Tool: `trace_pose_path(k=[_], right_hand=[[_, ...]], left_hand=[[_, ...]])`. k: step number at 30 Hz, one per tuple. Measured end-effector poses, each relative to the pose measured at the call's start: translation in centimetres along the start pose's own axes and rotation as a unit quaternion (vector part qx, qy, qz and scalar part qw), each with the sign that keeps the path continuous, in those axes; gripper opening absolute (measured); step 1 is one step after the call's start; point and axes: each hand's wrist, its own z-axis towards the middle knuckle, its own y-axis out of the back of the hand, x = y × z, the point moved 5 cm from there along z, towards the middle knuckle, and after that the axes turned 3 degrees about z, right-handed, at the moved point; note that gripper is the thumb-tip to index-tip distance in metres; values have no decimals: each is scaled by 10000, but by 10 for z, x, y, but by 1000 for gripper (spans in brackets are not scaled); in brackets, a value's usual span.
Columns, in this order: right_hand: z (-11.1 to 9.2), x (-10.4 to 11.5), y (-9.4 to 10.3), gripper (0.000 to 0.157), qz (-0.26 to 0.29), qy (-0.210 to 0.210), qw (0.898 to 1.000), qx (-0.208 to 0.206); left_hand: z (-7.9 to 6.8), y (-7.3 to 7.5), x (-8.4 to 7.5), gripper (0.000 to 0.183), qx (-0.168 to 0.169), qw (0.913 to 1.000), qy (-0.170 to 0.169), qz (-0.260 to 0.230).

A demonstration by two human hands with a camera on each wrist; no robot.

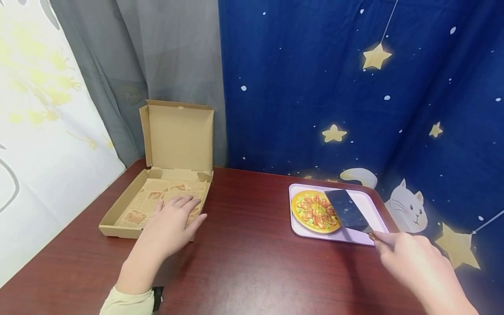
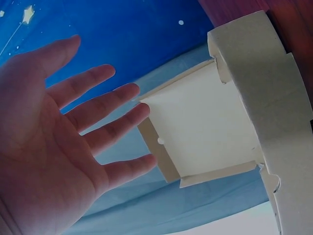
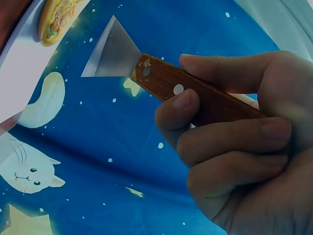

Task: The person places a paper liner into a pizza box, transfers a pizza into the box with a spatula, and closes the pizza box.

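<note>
My right hand (image 1: 413, 258) grips the brown wooden handle of a metal spatula (image 1: 346, 210), its fingers curled round it in the right wrist view. The wide blade hangs over a pale lilac tray (image 1: 369, 203), beside and partly over the right edge of a toy pizza (image 1: 316, 213); I cannot tell whether they touch. My left hand (image 1: 171, 225) hovers with spread fingers at the near right side of an open cardboard pizza box (image 1: 181, 138). Nothing lies in its palm in the left wrist view. Printed paper (image 1: 155, 197) lines the box, partly hidden by that hand.
A dark red wooden table (image 1: 248, 227) spans between the box and the tray. Behind it hang a grey curtain (image 1: 183, 52) and a blue star-patterned curtain (image 1: 291, 87). A white patterned cloth (image 1: 43, 153) is at the left.
</note>
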Motion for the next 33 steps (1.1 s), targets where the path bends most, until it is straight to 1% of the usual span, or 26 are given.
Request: trace_pose_path(k=[7, 14, 19, 22, 26, 28, 33], right_hand=[[-3, 1, -1, 32, -126, 203, 9997, -9], [-9, 6, 2, 27, -125, 441, 9989, -92], [-12, 9, 3, 19, -168, 738, 9970, -168], [-14, 10, 0, 18, -183, 829, 9964, -32], [-16, 9, -4, 21, -187, 743, 9967, 262], [-16, 9, -6, 22, -196, 651, 9968, 409], [-14, 6, -13, 28, -207, 293, 9939, 1047]], left_hand=[[-1, -2, 1, 46, -20, 10000, -19, 2], [0, -5, 3, 46, 54, 10000, 2, -58], [0, -7, 5, 47, 126, 9999, 42, -60], [0, -8, 7, 48, 147, 9999, 50, -49], [0, -8, 7, 48, 154, 9998, 69, -41], [-1, -8, 7, 47, 163, 9998, 76, -25], [-5, -13, 14, 46, 161, 9998, 119, 31]])
